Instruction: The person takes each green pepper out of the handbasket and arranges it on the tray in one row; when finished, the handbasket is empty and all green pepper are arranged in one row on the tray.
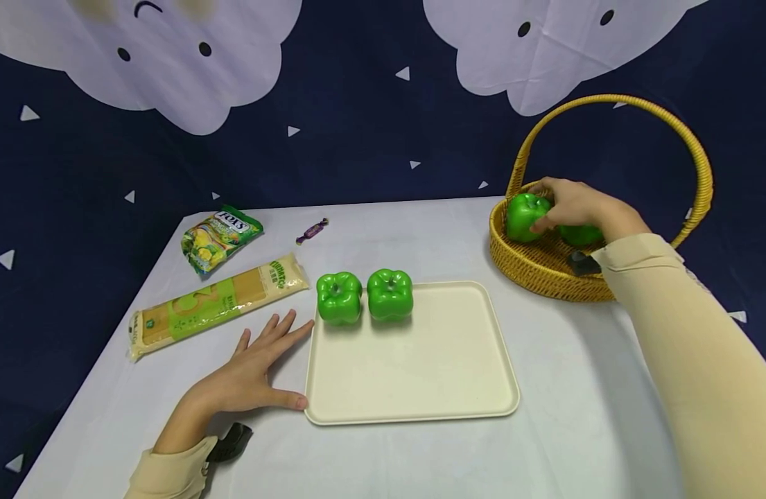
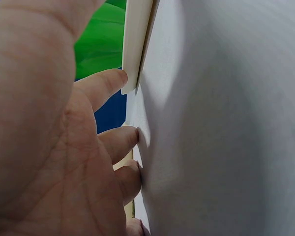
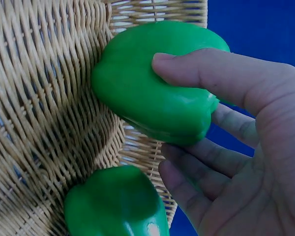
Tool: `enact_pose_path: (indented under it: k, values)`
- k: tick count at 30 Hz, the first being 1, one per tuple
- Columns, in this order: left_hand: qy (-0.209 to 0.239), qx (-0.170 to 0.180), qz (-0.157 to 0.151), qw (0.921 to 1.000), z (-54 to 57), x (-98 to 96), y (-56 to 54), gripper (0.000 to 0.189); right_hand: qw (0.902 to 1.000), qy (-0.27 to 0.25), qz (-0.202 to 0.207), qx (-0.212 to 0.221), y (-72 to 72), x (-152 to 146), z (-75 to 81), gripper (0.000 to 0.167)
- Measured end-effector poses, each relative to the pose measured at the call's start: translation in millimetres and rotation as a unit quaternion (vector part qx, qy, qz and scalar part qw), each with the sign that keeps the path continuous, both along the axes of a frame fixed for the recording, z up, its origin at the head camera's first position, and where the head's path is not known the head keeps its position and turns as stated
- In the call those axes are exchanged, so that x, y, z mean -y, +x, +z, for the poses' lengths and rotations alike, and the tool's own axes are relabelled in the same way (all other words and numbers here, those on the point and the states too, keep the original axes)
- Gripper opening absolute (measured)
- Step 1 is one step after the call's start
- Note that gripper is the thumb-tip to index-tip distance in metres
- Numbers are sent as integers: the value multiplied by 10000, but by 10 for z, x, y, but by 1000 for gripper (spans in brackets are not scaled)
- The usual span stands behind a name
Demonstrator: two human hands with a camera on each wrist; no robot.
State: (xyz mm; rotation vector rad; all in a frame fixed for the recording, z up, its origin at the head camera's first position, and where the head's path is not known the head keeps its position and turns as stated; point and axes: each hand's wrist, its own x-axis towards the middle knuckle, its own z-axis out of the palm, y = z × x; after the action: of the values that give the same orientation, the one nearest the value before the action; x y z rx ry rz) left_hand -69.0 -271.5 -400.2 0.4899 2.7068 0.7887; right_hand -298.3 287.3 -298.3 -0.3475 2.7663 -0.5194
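Note:
My right hand reaches into the wicker basket and grips a green bell pepper. In the right wrist view the thumb lies across that pepper, with the fingers around its other side. A second bell pepper sits beside it in the basket, partly covered by the hand in the head view. My left hand rests spread on the table, its thumb and index fingertip touching the left edge of the cream tray. Two more bell peppers, one left and one right, stand at the tray's back left.
Left of the tray lies a long pack of noodles. Behind it are a green Fox's candy bag and a purple wrapped candy. The basket's tall handle arches above my right hand. A white cloth covers the table.

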Motion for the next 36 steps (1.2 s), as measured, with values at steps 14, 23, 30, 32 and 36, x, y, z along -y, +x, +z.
enact_pose_path:
  k: [14, 23, 30, 32, 36]
  values:
    - [14, -25, 13, 10000, 3, 0, 4, 124, 9981, -369, -82, -492, 117, 33, 59, 86]
    - [15, -45, 21, 10000, -1, -1, 4, 124, 9964, -449, -102, -712, 239, 11, 129, 90]
    - [22, -22, 38, 10000, 0, 0, 9, 124, 9933, -564, -12, -1009, 358, 44, 170, 87]
    - [21, -16, 38, 10000, -1, 1, 9, 123, 9923, -595, 16, -1085, 399, 59, 182, 87]
    - [11, -7, 39, 10000, -5, 0, 6, 123, 9903, -721, 67, -1185, 484, 98, 208, 86]
